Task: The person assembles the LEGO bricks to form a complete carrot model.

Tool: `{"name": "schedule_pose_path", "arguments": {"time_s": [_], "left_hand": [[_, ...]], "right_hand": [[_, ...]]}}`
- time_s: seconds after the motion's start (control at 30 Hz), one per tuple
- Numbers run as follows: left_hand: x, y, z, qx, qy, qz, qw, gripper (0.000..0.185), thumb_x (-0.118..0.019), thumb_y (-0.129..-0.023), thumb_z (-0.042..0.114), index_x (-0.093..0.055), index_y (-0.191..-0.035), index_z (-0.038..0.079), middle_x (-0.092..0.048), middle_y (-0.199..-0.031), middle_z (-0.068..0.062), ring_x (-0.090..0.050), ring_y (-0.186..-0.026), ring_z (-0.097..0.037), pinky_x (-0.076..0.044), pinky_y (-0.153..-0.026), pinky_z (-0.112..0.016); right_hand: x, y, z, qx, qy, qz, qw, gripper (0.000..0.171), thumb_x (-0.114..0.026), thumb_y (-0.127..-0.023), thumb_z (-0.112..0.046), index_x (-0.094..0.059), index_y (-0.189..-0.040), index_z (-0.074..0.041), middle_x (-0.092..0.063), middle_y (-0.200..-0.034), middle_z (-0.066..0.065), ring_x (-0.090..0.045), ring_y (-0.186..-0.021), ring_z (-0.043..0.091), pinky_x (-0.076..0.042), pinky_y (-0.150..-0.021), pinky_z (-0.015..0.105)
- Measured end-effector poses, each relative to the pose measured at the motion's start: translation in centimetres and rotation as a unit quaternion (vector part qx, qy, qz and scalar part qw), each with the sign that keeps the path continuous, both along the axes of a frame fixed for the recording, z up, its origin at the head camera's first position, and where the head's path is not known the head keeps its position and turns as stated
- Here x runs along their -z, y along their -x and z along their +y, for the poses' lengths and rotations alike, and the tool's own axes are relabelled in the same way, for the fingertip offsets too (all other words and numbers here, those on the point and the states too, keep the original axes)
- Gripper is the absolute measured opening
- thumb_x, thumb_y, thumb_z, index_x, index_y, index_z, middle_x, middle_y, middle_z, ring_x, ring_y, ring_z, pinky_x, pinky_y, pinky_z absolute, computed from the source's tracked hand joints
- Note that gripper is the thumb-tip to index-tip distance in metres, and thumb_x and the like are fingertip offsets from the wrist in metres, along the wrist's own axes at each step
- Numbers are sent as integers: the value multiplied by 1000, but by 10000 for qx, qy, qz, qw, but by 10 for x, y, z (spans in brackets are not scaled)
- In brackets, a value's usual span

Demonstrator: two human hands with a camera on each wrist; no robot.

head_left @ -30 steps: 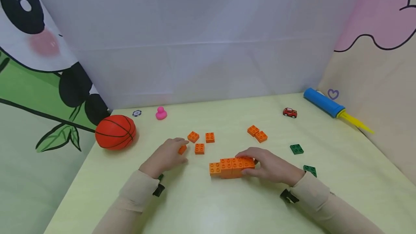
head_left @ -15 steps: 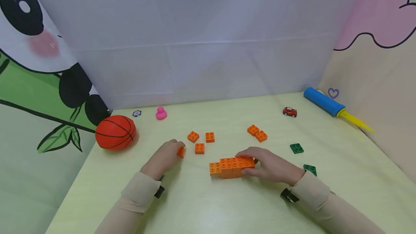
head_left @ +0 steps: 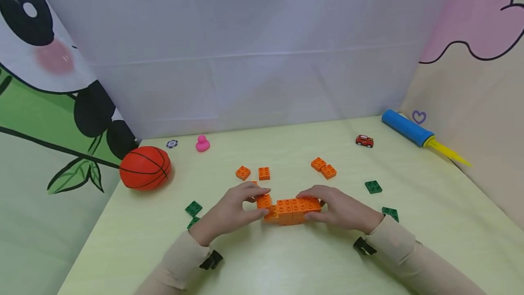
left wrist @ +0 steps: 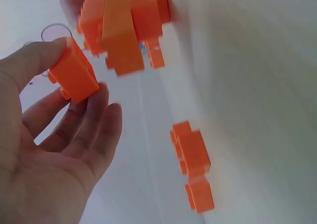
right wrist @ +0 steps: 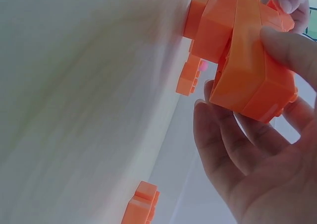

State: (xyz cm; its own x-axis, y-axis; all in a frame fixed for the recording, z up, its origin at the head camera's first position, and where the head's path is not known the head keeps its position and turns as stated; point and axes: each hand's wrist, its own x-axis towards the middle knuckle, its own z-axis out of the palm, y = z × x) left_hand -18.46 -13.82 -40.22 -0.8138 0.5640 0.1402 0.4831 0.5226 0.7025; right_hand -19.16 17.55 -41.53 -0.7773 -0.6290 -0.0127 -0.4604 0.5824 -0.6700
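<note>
A row of joined orange bricks (head_left: 292, 210) lies on the pale table (head_left: 286, 263) in the head view. My right hand (head_left: 327, 206) grips its right end, fingers over the top and thumb at the front; the right wrist view shows the same orange assembly (right wrist: 242, 65) held between thumb and fingers. My left hand (head_left: 241, 206) pinches a single orange brick (head_left: 264, 201) at the row's left end, just above its lowest brick. In the left wrist view that brick (left wrist: 74, 73) sits between thumb and fingertips, close to the assembly (left wrist: 124, 30).
Loose orange bricks (head_left: 254, 173) and a pair (head_left: 323, 168) lie behind the hands. Green plates (head_left: 193, 208) sit left, others (head_left: 373, 187) right. An orange ball (head_left: 145, 167), pink duck (head_left: 202, 143), red car (head_left: 364, 140) and blue pump (head_left: 407, 129) stand farther back.
My left hand picked up an orange brick and carried it right to the left end of the row, uncovering green plates. The right hand stayed on the row.
</note>
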Motion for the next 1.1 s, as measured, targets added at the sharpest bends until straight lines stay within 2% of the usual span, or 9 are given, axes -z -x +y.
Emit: {"name": "schedule_pose_path", "arguments": {"time_s": [0.17,0.27,0.4,0.47,0.57,0.63,0.73,0.93,1.1], "left_hand": [[3,-5,12,139,91,134,9998,43,-76,-90,23,-67,-130,9,-61,-111,9,-58,-100,-17,-55,-86,-38],[5,-6,14,138,214,119,9996,41,-76,-89,19,-68,-129,11,-60,-110,9,-58,-100,-20,-55,-82,-35],[8,-5,15,125,303,44,9995,41,-75,-90,21,-68,-130,14,-61,-112,10,-58,-101,-17,-55,-83,-32],[9,-5,15,101,272,-139,9995,41,-75,-91,24,-67,-130,16,-63,-115,11,-59,-103,-14,-55,-88,-32],[11,-4,14,73,138,-603,9981,41,-73,-93,30,-65,-132,21,-64,-120,11,-62,-107,-9,-54,-95,-32],[12,-3,13,23,78,-903,9959,42,-72,-92,35,-64,-132,25,-64,-123,13,-62,-108,-8,-53,-96,-32],[13,-2,12,-15,63,-1104,9939,43,-72,-91,40,-63,-132,29,-64,-124,14,-62,-106,-6,-52,-96,-30],[15,0,11,-65,41,-1125,9936,47,-73,-90,42,-64,-133,28,-64,-125,14,-61,-106,-5,-51,-95,-28],[17,1,10,-36,-10,-965,9953,45,-75,-89,39,-65,-132,28,-65,-125,13,-61,-108,-6,-51,-96,-30]], "right_hand": [[0,0,0,5,15,-4,10000,51,-68,-92,-47,-57,-137,-26,-58,-134,-10,-53,-124,17,-45,-106,47],[0,0,-1,24,22,-21,10000,51,-68,-92,-47,-58,-137,-26,-58,-133,-11,-54,-123,16,-45,-105,47],[0,0,-1,41,38,-87,9999,50,-68,-92,-47,-58,-137,-26,-58,-132,-11,-54,-122,16,-45,-105,48],[0,0,-1,39,47,-118,9999,49,-68,-92,-47,-58,-136,-27,-58,-132,-11,-54,-121,16,-45,-105,48],[0,0,-1,25,71,-96,9999,48,-69,-92,-46,-59,-135,-26,-59,-132,-11,-54,-121,15,-45,-105,47],[0,0,-1,17,88,-54,9999,47,-69,-92,-45,-59,-135,-26,-59,-132,-11,-54,-121,15,-46,-105,47],[0,0,0,2,117,-8,9999,47,-70,-92,-44,-59,-134,-26,-59,-132,-11,-54,-120,15,-46,-104,47],[0,-1,0,1,154,-31,9999,47,-70,-92,-44,-59,-134,-27,-58,-131,-11,-54,-119,15,-47,-103,46],[-1,-1,-1,50,158,-47,9999,48,-71,-91,-46,-59,-133,-27,-59,-130,-12,-55,-117,13,-47,-102,46]]}}
